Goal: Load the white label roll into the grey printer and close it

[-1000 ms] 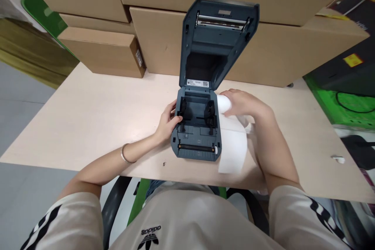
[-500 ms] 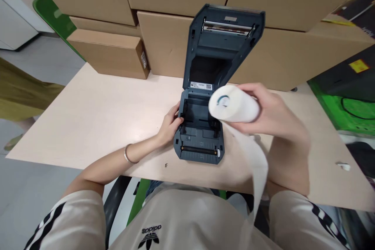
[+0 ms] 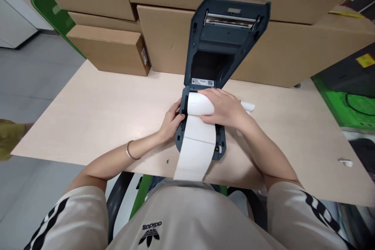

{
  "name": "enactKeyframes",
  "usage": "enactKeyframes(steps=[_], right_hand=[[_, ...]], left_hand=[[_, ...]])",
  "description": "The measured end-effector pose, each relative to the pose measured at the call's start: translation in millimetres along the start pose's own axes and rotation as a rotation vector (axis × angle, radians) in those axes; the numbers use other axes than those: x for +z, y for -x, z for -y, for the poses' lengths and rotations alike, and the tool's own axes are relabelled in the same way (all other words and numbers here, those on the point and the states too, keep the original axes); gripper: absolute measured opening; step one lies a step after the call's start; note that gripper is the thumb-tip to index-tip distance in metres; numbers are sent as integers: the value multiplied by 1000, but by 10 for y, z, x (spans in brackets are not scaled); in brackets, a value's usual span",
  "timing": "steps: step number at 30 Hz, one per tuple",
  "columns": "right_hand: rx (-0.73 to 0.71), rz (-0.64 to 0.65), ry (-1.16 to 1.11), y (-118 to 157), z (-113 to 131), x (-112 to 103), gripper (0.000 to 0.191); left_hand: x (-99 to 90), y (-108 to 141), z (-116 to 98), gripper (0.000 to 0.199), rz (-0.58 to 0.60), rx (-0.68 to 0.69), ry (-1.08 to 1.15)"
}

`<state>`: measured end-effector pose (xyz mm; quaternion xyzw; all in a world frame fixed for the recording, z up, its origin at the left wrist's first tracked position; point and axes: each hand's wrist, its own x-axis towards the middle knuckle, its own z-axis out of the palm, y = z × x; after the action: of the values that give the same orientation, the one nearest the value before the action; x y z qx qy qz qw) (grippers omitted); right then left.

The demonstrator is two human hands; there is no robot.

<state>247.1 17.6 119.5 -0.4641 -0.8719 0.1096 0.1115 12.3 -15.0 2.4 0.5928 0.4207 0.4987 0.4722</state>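
A dark grey label printer (image 3: 178, 140) stands on the table with its lid (image 3: 213, 43) raised. My right hand (image 3: 224, 108) is wrapped round a white label roll (image 3: 199, 103) inside the printer's bay. From the roll a strip of blank labels (image 3: 196, 152) runs over the printer's front and past the table edge toward me. My left hand (image 3: 172, 122) grips the printer's left side, thumb on the inner rim and fingers outside. The right end of the roll is hidden behind my right hand.
Large cardboard boxes (image 3: 166, 43) line the back of the table, with a flatter carton (image 3: 108, 50) at the left. A small white roll (image 3: 247, 106) lies right of the printer. A small white object (image 3: 346, 162) lies near the right edge. Part of another person's garment (image 3: 11, 138) shows at far left.
My right hand has brought the label roll left and down into the printer bay, turning it sideways. The loose strip now lies over the printer's front. The person at left has moved further out of view.
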Motion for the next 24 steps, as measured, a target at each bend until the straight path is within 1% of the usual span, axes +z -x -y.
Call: enactKeyframes(steps=[3, 5, 8, 11, 14, 17, 21, 24], right_hand=[[0, 13, -21, -24, -41, -22, 76], [0, 10, -83, -38, -99, -47, 79], [8, -6, -211, -52, -183, -75, 81], [12, -26, -256, -57, -212, -78, 80], [8, -30, -223, -65, -211, -41, 81], [-4, -12, -185, -102, -233, 51, 81], [-4, 79, -130, -172, -256, 179, 79], [-13, 153, -48, -141, -158, 163, 77]], left_hand=[[12, -4, -28, 70, -21, -11, -8], [15, -12, -54, 71, -20, -11, -21], [10, -27, -90, 73, 10, 3, -41], [2, -31, -117, 74, 35, 5, -62], [-1, -24, -123, 74, 31, -3, -63], [-1, -17, -104, 73, 30, -10, -48], [-8, -18, -70, 73, 27, -8, -27], [-9, -29, -66, 73, 35, 11, -21]])
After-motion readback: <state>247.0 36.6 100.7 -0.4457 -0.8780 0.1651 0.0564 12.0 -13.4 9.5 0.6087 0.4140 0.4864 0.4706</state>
